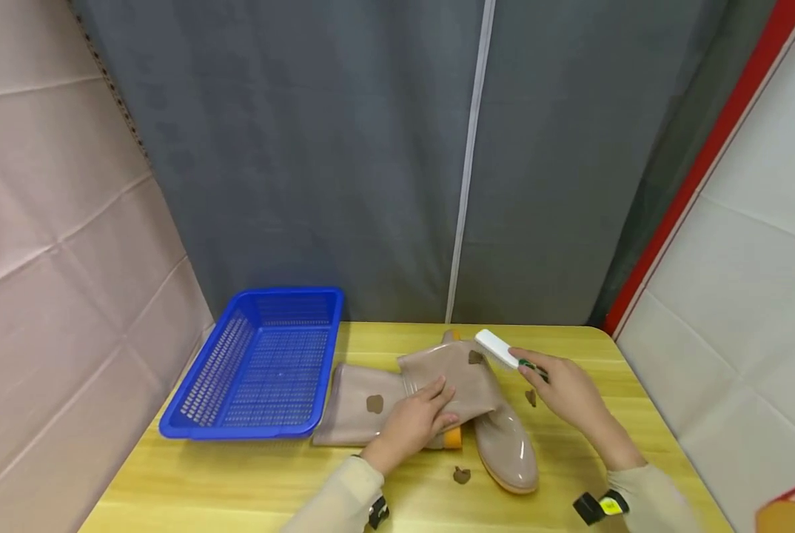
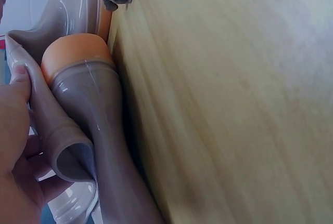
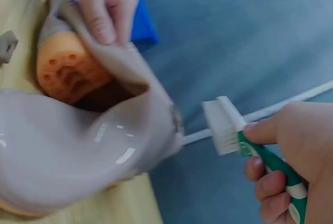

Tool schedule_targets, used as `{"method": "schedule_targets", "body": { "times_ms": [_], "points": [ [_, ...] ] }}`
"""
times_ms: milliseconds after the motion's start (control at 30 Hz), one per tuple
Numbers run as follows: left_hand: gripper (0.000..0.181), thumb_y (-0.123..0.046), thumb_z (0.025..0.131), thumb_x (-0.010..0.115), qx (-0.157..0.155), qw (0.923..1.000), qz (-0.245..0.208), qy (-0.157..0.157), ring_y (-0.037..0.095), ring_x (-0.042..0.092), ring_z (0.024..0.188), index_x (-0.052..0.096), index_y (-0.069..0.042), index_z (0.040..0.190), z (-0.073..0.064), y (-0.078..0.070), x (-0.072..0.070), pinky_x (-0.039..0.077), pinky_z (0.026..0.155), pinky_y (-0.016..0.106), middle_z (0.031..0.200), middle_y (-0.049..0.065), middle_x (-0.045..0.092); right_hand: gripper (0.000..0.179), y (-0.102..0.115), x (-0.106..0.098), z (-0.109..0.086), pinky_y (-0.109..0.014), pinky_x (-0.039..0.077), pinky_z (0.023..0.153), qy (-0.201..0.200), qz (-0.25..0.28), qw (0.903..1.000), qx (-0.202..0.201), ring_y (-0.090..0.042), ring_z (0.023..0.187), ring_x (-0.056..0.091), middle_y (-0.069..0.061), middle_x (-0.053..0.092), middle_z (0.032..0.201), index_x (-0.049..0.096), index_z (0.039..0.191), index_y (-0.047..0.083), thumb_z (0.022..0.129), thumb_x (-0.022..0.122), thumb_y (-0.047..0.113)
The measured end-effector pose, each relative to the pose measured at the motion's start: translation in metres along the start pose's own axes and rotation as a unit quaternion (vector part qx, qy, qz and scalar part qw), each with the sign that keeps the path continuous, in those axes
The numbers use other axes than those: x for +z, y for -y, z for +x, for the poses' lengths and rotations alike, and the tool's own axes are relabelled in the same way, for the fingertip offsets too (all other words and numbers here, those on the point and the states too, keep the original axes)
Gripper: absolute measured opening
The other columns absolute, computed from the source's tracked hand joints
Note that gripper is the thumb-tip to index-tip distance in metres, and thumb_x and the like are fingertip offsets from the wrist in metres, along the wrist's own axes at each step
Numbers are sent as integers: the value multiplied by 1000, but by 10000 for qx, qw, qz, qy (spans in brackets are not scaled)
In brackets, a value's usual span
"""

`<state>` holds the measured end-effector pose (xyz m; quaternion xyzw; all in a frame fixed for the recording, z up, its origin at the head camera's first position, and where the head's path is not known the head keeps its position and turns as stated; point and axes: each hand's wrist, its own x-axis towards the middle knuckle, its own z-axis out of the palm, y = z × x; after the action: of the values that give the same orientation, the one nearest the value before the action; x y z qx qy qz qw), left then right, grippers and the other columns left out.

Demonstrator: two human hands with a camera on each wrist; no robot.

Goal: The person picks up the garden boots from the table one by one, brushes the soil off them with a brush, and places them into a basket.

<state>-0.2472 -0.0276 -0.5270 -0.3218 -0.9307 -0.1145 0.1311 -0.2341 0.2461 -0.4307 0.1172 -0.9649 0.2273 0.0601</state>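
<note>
Two beige rain boots with orange soles lie crossed on the table. My left hand (image 1: pixel 416 420) grips the shaft of the upper boot (image 1: pixel 460 377), whose shiny foot points toward the table's front. Beneath it lies the other boot (image 1: pixel 351 400), with its orange heel (image 2: pixel 78 52) showing in the left wrist view. A brown patch (image 1: pixel 374 403) marks the lower shaft, and another brown patch (image 1: pixel 475 357) the upper one. In my right hand (image 1: pixel 567 391) is a white-headed brush (image 3: pixel 223 125), held by its green and white handle, its bristles beside the upper boot.
A blue plastic basket (image 1: pixel 251 432) stands at the left of the wooden table (image 1: pixel 237 488). Small brown pieces lie near the boots, one piece (image 1: pixel 462 475) in front and another piece (image 1: pixel 531 397) to the right. A grey curtain (image 1: pixel 304 163) hangs behind.
</note>
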Motion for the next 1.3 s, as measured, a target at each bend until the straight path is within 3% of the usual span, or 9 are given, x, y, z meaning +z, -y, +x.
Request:
{"method": "schedule_targets", "body": {
  "times_ms": [100, 200, 333, 467, 633, 833, 1033, 1167, 1300],
  "points": [
    [59, -55, 93, 39, -92, 10000, -14, -5, 22, 52, 129, 46, -20, 140, 0, 0, 1, 51, 99, 36, 148, 7, 44, 37, 2, 17, 14, -21, 35, 50, -66, -20, 9997, -245, -4, 49, 44, -2, 71, 77, 53, 134, 30, 96, 53, 30],
    [59, -55, 93, 37, -103, 9999, 24, 53, 21, 51, 130, 45, -21, 140, 1, -2, 3, 51, 99, 35, 148, 7, 43, 37, 3, 29, 17, -19, 34, 51, -71, -28, 9994, -323, -4, 49, 39, -6, 71, 93, 57, 131, 26, 94, 56, 25],
    [59, -56, 94, 35, -58, 9999, 43, 73, 20, 50, 131, 45, -22, 141, 4, -6, 3, 51, 99, 35, 148, 6, 43, 35, 7, 27, 4, -20, 34, 52, -69, -20, 9999, -143, -5, 47, 34, -6, 71, 96, 60, 128, 24, 93, 58, 21],
    [59, -56, 93, 37, -61, 10000, 9, -7, 20, 49, 132, 46, -21, 140, 4, -6, 3, 51, 99, 36, 148, 6, 43, 35, 11, 16, -12, -19, 35, 54, 146, 178, 9997, 14, -5, 50, 35, -7, 68, 118, 61, 127, 22, 93, 58, 19],
    [59, -56, 93, 39, -91, 9999, -79, -50, 20, 49, 132, 46, -21, 140, 3, -3, 3, 52, 97, 37, 148, 6, 44, 35, 20, 0, -23, -21, 33, 48, 592, 324, 9972, 337, -6, 49, 36, -3, 70, 101, 59, 128, 27, 94, 56, 22],
    [59, -56, 93, 38, -200, 9997, -94, -36, 20, 50, 131, 45, -22, 141, 1, 1, 3, 52, 98, 37, 149, 5, 42, 34, 21, -7, -22, -21, 36, 52, 501, 425, 9977, 172, -5, 55, 41, -1, 68, 96, 57, 128, 32, 95, 54, 32],
    [59, -56, 93, 38, -195, 9998, -51, -38, 21, 51, 130, 45, -23, 141, 0, 1, 3, 51, 98, 37, 149, 5, 42, 34, 10, 2, -9, -21, 33, 42, 87, 949, 9952, 234, -5, 46, 37, 1, 52, 63, 55, 130, 31, 97, 49, 35],
    [59, -56, 92, 40, -156, 9998, -2, -112, 21, 53, 128, 47, -22, 140, 0, 1, 3, 52, 97, 36, 148, 5, 44, 35, 6, 18, -4, -20, 31, 42, 13, 648, 9972, 373, -5, 44, 33, 4, 43, 57, 55, 131, 28, 97, 51, 30],
    [60, -56, 92, 40, -126, 9999, -23, -92, 20, 52, 130, 46, -21, 140, 0, 2, 2, 53, 97, 36, 148, 6, 44, 36, 8, 30, -15, -19, 30, 41, -7, 464, 9975, 525, -3, 42, 28, 6, 37, 56, 55, 132, 30, 96, 53, 29]
  ]
}}
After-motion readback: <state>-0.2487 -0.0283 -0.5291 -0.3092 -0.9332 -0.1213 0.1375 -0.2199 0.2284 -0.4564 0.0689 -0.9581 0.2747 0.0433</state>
